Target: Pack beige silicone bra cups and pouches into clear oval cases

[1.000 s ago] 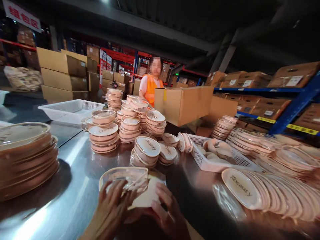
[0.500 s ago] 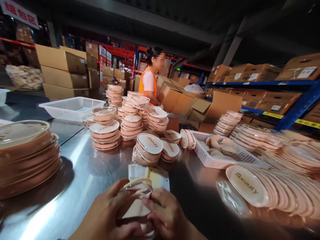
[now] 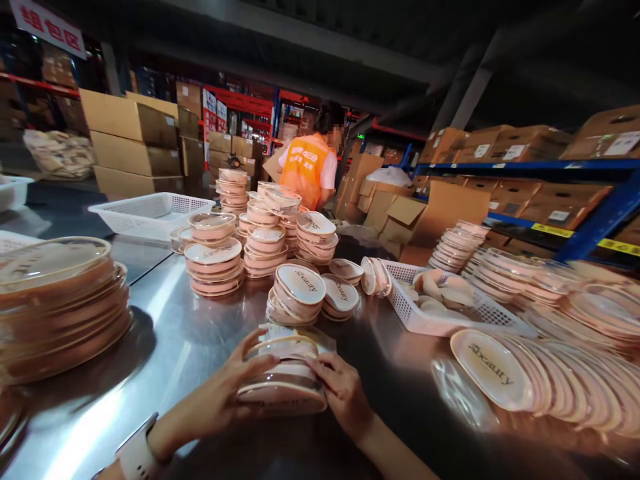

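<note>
A: And here we are at the left grip (image 3: 233,381), fingers spread partway around one end of a clear-and-pink pouch (image 3: 283,395)!

B: Over at the other end, the right grip (image 3: 345,390) is nearly closed, fingertips bunched on the rim. Where's its thumb?

A: Can't tell from here! But the pouch sits right between the two, its pale piping curving across.

B: Just past the fingertips, a pale sheet (image 3: 326,342) peeks out, mostly hidden. And on the left wrist, a watch (image 3: 136,455) with a light strap.

A: Straight beyond the grip, a short pile of pouches (image 3: 300,285) with dark lettering, and taller stacks (image 3: 213,257) farther off to its left!

B: Swing right of the grip: a fanned row (image 3: 490,373) of the same kind leans across the shiny tabletop (image 3: 187,363), with a white mesh basket (image 3: 413,319) of rounded pale pieces (image 3: 445,290) behind it.

A: Far left of the grip, a big blurry stack (image 3: 65,320), and beyond that another white basket (image 3: 135,223).

B: Farthest out, past the tabletop, a co-worker in an orange vest (image 3: 303,167), back turned, with cartons (image 3: 135,157) to the left and a blue rack (image 3: 530,170) to the right!
</note>
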Tool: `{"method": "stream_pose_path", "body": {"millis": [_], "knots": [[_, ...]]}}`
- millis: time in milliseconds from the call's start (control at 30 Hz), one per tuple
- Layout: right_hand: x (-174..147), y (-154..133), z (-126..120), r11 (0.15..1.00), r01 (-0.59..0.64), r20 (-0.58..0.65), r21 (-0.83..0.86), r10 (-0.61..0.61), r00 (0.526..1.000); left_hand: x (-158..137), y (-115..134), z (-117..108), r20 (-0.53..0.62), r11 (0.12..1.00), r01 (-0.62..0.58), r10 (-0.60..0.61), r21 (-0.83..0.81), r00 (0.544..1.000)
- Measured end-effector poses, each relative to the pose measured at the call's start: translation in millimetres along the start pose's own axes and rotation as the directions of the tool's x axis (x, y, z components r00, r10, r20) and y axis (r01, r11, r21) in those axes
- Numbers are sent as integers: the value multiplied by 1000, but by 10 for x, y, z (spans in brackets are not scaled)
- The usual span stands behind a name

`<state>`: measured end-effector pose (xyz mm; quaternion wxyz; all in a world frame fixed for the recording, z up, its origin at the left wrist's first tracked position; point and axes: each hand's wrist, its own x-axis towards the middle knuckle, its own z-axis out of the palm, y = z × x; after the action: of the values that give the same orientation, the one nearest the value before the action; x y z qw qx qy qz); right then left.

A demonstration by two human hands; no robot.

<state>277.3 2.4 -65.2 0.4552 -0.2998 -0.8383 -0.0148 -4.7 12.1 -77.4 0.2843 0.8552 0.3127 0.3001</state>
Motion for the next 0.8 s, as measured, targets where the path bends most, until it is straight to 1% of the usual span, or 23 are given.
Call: {"method": "stream_pose_path", "body": {"millis": [133, 233, 300, 367, 433, 467, 533, 567, 633, 667, 700, 733, 767, 800], "knots": [[12, 16, -5, 999, -45, 67, -10, 45, 997, 7, 14, -28, 1, 997, 20, -20, 76, 1000], [-9, 65, 40, 998, -58, 115, -22, 60, 992, 30, 2, -102, -55, 984, 14, -5, 180, 998], [-22, 79, 68, 997, -69, 137, -27, 72, 988, 40, -27, -130, -97, 970, 41, -18, 239, 995], [-23, 71, 87, 992, -118, 142, -32, 122, 982, 33, -70, -119, -122, 967, 61, -31, 247, 992], [-20, 61, 99, 982, -189, 145, 5, 186, 972, 15, -128, -66, -128, 983, 41, -18, 177, 992], [-22, 62, 106, 973, -223, 147, 49, 214, 966, 7, -162, -28, -130, 994, 30, -16, 104, 991], [-33, 83, 126, 941, -303, 161, 153, 279, 947, 10, -228, 48, -165, 993, 46, -63, -105, 984], [-42, 99, 139, 914, -352, 174, 201, 320, 931, 24, -254, 76, -199, 973, 75, -119, -218, 973], [-57, 130, 168, 829, -471, 193, 303, 430, 882, 76, -276, 90, -243, 902, 147, -262, -405, 934], [-59, 135, 180, 763, -531, 186, 368, 499, 846, 108, -270, 74, -249, 863, 183, -328, -471, 911], [-56, 130, 189, 681, -581, 163, 446, 576, 801, 138, -254, 44, -251, 826, 212, -387, -522, 887], [-52, 112, 194, 582, -611, 132, 536, 658, 742, 163, -231, 7, -256, 792, 229, -433, -566, 864], [-47, 80, 196, 463, -625, 120, 629, 736, 666, 181, -202, -29, -268, 759, 229, -469, -609, 841], [-47, 35, 197, 324, -626, 149, 709, 799, 582, 190, -172, -57, -290, 730, 211, -495, -650, 819]]}}
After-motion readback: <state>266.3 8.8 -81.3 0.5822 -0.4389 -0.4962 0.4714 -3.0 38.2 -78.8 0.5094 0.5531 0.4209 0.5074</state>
